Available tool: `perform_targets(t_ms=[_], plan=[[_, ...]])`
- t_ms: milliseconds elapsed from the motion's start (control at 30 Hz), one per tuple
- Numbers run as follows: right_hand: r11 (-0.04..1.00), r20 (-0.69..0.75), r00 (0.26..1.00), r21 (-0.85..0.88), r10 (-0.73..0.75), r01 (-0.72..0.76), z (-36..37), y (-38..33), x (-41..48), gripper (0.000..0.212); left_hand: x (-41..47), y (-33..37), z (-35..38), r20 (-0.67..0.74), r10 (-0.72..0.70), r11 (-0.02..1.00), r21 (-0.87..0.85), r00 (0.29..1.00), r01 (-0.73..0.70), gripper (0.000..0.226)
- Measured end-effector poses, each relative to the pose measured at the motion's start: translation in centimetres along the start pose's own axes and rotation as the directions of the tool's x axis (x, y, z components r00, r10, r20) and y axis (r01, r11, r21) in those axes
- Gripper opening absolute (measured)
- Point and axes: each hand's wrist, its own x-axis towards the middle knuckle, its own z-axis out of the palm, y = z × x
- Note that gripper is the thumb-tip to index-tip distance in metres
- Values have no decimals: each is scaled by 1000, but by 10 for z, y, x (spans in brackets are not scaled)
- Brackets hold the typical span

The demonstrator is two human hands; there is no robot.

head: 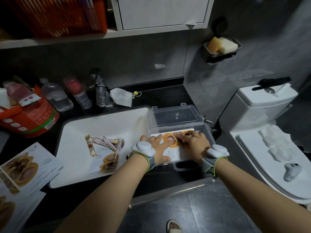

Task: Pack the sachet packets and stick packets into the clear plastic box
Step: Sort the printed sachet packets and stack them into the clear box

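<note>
In the head view, the clear plastic box [211, 137] is seen open on the dark counter [168, 175], its lid [175, 115] laid back behind it. Inside the box 1 large sachet packet [175, 154] is lying flat, print upward, and is pressed on by both hands. The left hand [157, 147] is spread nearly flat at the box's left end, index finger laid straight on the sachet and thumb at its near edge; nothing is gripped. The right hand [196, 143] is set over the box's middle, fingers bent down onto the print; whether anything is pinched beneath them cannot be told. Left of the box, in the white sink [104, 121], a bundle of stick packets [107, 142] and 1 further sachet [107, 163] are lying; farther left of the box, loose sachets [21, 167] are spread on the counter. The step in hand is judged to be the seating of this sachet on the box floor. It would be done well if the sachet were smoothed from the middle outward and its corners were eased down inside the walls without creasing, so that flat room is left above for the remaining sachets, with the sticks best laid lengthwise on top.
</note>
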Motion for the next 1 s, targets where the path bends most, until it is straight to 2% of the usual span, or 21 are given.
perform_targets(t_ms=[133, 300, 400, 500, 633, 767, 867, 1000], plan=[[1000, 77, 997, -16, 4, -3, 0, -2, 1, 49, 1, -1, -1, 2, 11, 1000, 21, 1000, -11, 68], [1000, 75, 997, 6, 22, -22, -3, -7, -2, 48, -3, -3, 2, -44, 9, 999, -53, 999, -11, 66], [998, 1, 1000, 59, 24, -24, -9, -20, -4, 42, -11, -9, 4, -151, -18, 985, -171, 988, -8, 62], [988, -114, 993, 151, -27, 44, -16, -47, -6, 31, -21, -19, 5, -273, -80, 960, -278, 959, 1, 58], [944, -202, 973, 287, -108, 164, -15, -91, -8, 29, -36, -44, 12, -280, -158, 942, -331, 947, 59, 65], [912, -156, 971, 341, -183, 227, -5, -132, -7, 32, -52, -77, 28, -208, -240, 911, -387, 948, 145, 68], [898, -100, 972, 373, -213, 235, 10, -158, -5, 38, -61, -101, 41, -165, -282, 888, -417, 945, 192, 62], [885, 70, 985, 453, -158, 109, 34, -184, 7, 43, -70, -133, 60, -104, -345, 834, -489, 933, 254, 50]])
